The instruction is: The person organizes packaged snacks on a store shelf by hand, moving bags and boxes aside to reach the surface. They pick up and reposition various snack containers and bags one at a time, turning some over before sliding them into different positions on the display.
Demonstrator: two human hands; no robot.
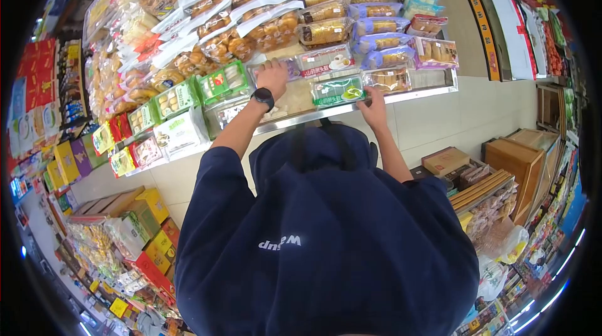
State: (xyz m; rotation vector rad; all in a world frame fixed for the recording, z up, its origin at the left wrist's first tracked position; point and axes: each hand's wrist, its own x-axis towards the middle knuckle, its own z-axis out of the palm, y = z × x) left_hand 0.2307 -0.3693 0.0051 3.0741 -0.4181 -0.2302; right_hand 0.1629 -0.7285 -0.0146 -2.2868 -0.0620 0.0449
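My left hand (pixel 272 78), with a dark watch on the wrist, reaches over the display table (pixel 295 99) and rests on a clear package with purple print (pixel 292 68). Whether its fingers grip that package is hard to make out. Beside it lies a red-labelled tray pack (pixel 325 61). My right hand (pixel 372 105) is at the table's front edge, its fingertips at the right end of a green-labelled tray pack (pixel 338 90). A clear pack of brown pastries (pixel 387 80) lies just behind and right of those fingers.
Bagged breads (pixel 269 26) fill the back of the table. Green-trimmed packs (pixel 224 82) lie to the left, purple-wrapped rolls (pixel 387 56) to the right. A metal rim (pixel 401 96) runs along the front. Wooden crates (pixel 511 163) and a carton (pixel 445 161) stand at the lower right.
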